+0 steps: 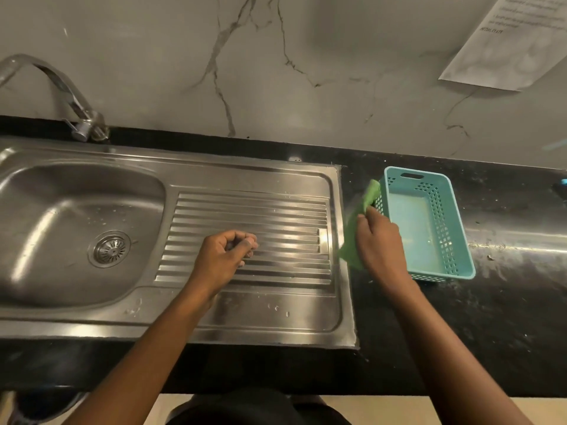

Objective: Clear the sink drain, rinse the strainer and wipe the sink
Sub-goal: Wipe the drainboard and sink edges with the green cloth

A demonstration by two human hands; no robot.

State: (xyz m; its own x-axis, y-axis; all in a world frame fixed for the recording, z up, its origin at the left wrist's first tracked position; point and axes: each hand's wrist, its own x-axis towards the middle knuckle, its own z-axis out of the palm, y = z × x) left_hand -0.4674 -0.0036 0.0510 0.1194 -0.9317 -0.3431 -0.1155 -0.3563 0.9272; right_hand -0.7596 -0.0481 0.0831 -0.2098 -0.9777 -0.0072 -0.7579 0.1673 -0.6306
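The right hand (380, 240) pinches a green cloth (357, 237) that hangs over the desk (506, 302), just beside the teal basket (408, 228) at its three o'clock. The left hand (225, 256) hovers over the ribbed drainboard (276, 210), fingers curled in and holding nothing. At its nine o'clock the strainer (112, 249) sits in the sink (245, 176) drain. The faucet (61, 87) stands at eleven o'clock.

Black countertop (506, 317) holds an inset steel sink (260, 329) and teal basket (445, 228).

a teal basket (411, 225) sits on the black counter (506, 302), a printed sheet (503, 50) on the marbled wall (276, 56)
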